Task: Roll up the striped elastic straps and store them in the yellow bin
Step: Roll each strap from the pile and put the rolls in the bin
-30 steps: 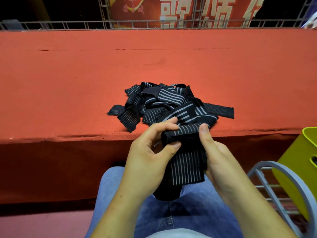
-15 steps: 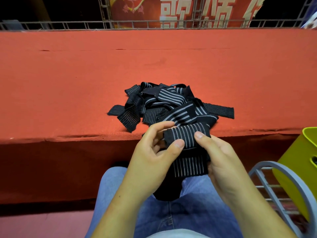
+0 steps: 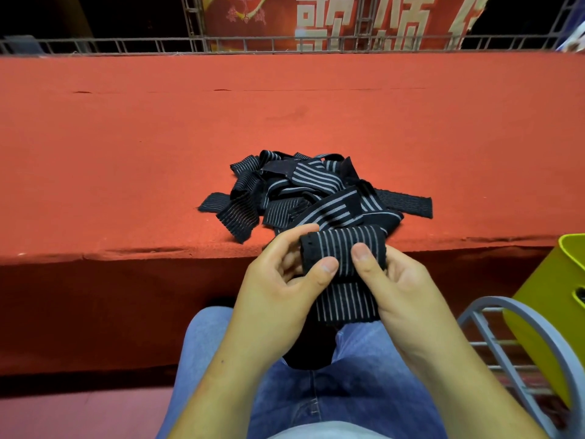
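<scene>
Top of the frame: red banner (image 3: 316,23) with large pale Chinese characters, cropped by the edge and crossed by a grey metal truss (image 3: 285,45); not readable in full.

Centre, just below the desk's front edge: black elastic strap with thin pale stripes (image 3: 343,253), partly wound into a roll, held over blue jeans (image 3: 348,391). Left hand (image 3: 278,293) curled on the roll's left end, thumb in front, forefinger over the top. Right hand (image 3: 405,289) clamped on the right part, thumb pressed on the front, other fingers hidden behind. Loose tail hanging between both palms toward the lap.

Just above, on the red felt-covered desk (image 3: 126,153): tangled pile of similar black striped straps (image 3: 304,191). At the right edge, lime-yellow plastic bin (image 3: 550,299) beside a grey metal frame (image 3: 519,315), well apart from the roll.

Against a second ago: thicker roll, shorter striped tail, thumbs closer together; pile and bin unmoved.
</scene>
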{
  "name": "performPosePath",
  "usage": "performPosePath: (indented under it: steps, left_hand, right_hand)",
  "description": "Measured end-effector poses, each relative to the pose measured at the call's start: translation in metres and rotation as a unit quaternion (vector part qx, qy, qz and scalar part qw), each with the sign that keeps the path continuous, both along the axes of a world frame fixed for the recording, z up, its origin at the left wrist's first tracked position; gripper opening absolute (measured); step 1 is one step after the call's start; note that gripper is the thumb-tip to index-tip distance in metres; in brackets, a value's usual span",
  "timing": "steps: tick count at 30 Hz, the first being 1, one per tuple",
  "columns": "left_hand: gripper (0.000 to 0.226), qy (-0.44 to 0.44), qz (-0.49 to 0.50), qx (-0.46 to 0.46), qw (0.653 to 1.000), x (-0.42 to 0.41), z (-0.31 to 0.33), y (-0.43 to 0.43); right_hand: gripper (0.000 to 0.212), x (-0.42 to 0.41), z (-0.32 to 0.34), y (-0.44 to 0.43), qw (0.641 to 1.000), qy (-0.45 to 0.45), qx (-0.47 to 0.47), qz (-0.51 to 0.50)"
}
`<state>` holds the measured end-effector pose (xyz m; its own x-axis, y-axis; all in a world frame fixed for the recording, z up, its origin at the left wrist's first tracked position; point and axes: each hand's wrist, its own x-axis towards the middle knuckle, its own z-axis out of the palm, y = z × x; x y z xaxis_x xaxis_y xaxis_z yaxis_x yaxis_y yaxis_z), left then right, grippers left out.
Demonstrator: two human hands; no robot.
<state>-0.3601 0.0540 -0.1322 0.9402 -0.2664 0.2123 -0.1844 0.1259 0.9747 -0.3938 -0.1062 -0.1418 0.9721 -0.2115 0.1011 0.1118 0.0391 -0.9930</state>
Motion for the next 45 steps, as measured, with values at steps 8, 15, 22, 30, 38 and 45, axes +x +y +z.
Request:
performPosePath:
  steps: [8,15,22,30,38,45]
  left_hand:
    - [0.032,-0.022,0.008,-0.007,1.000,0.000,-0.002,0.001]
    - [0.041,-0.054,0.020,0.003,0.998,-0.001,-0.001,0.001]
    - [0.048,-0.086,0.015,0.015,0.996,0.000,-0.003,0.000]
    - [0.058,-0.048,-0.013,-0.012,0.999,0.000,-0.004,-0.002]
    - [0.046,0.004,-0.053,-0.002,0.999,-0.004,-0.004,-0.007]
    - [0.049,0.008,-0.052,0.034,0.998,-0.004,-0.002,-0.019]
  right_hand:
    - [0.044,-0.001,-0.001,0.001,0.998,0.027,0.053,0.022]
    - [0.059,-0.001,0.002,0.001,0.998,0.039,0.043,0.017]
    - [0.055,-0.001,0.005,0.002,0.998,0.042,0.041,0.019]
    - [0.045,-0.001,0.003,-0.001,0.998,0.025,0.050,0.018]
    - [0.042,-0.004,0.001,-0.019,0.999,0.013,0.021,0.036]
    - [0.033,-0.017,0.006,-0.040,0.998,0.008,-0.024,0.063]
